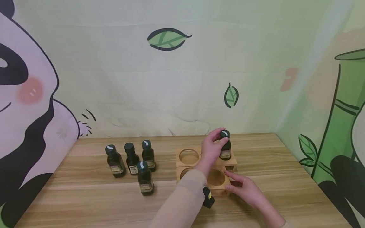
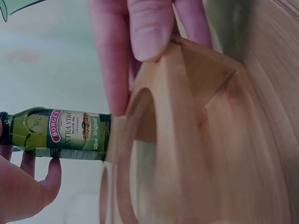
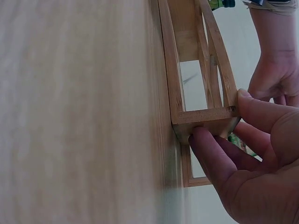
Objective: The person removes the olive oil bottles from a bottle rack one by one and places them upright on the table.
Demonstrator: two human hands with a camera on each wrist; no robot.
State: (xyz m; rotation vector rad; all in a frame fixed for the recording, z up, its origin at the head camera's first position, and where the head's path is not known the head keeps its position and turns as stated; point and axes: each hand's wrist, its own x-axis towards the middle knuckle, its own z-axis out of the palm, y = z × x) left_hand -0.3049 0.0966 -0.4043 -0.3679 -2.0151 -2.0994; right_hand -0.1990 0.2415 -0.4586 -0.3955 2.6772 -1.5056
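Note:
My left hand (image 1: 212,148) grips a small dark bottle (image 1: 225,152) by its cap and neck. It stands over the back right hole of a stepped wooden bottle rack (image 1: 232,161) with several round holes. In the left wrist view the bottle (image 2: 70,133) has a green olive oil label, and its base is at the rack's top board; how far it sits in the hole cannot be told. With thumb and fingers, my right hand (image 1: 247,191) pinches the rack's front right corner. The right wrist view shows that hand (image 3: 261,163) on the rack's end piece (image 3: 205,116).
Several more bottles stand upright on the wooden table left of the rack, one of them (image 1: 145,182) nearer the front. A printed cloth backdrop (image 1: 125,79) rises behind the table. A black device (image 1: 208,199) shows beside my left forearm.

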